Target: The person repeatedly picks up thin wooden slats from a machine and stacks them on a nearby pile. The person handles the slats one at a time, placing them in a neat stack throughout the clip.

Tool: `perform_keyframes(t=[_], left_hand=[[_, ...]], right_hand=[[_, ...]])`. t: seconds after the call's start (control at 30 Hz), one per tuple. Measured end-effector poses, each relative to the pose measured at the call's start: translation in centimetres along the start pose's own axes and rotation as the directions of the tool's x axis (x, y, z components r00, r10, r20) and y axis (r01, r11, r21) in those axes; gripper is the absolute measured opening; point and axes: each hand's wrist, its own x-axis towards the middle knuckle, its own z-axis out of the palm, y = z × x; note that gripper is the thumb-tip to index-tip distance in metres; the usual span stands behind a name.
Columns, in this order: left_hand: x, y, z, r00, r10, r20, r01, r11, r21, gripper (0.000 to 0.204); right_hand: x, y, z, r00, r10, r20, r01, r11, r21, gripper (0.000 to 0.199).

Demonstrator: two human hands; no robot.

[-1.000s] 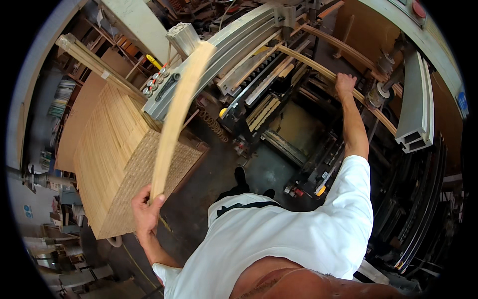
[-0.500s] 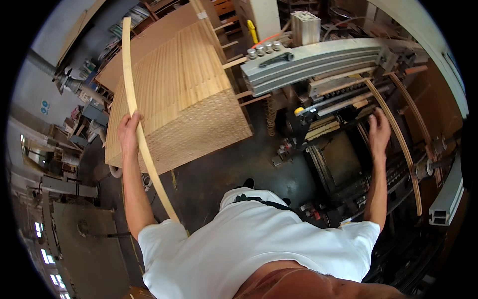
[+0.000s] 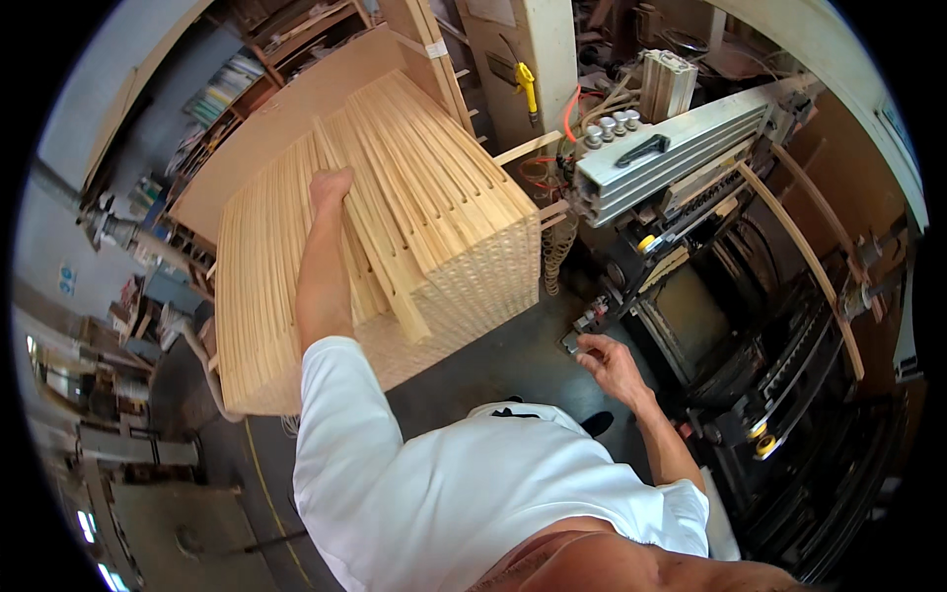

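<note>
My left hand [image 3: 331, 185] is closed round a pale wooden strip [image 3: 393, 286] on top of a large stack of wooden strips [image 3: 266, 237]. The strip lies lengthwise along the stack, its near end sticking out past the front face. Many strips in the stack show a small dark hole near the near end. My right hand [image 3: 614, 367] hangs over the floor beside the dark machine, loosely curled with thumb and fingers apart and nothing visible in it.
To the right stands a dark machine [image 3: 681, 316] under a grey metal beam [image 3: 681, 148]. One curved wooden strip [image 3: 799, 252] rests across the machine. A yellow air gun [image 3: 526, 87] hangs on a post behind. A brown board [image 3: 222, 168] backs the stack.
My left hand has moved forward and right, bringing the strip from in front of the stack down onto its top. My right hand has drawn back and left from the machine.
</note>
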Motion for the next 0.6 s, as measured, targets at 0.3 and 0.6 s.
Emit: perform_keyframes(t=[0.3, 0.6], left_hand=[[12.2, 0.0, 6.2, 0.98, 0.18, 0.087, -0.187, 0.979, 0.083, 0.05], [12.8, -1.6, 6.8, 0.933, 0.312, 0.18, -0.311, 0.95, -0.033, 0.053]], right_hand=[[3.5, -12.8, 10.5, 0.978, -0.184, 0.099, 0.198, 0.968, -0.155, 0.028], [12.0, -17.3, 16.0, 0.937, -0.336, 0.099, 0.349, 0.884, -0.31, 0.013]])
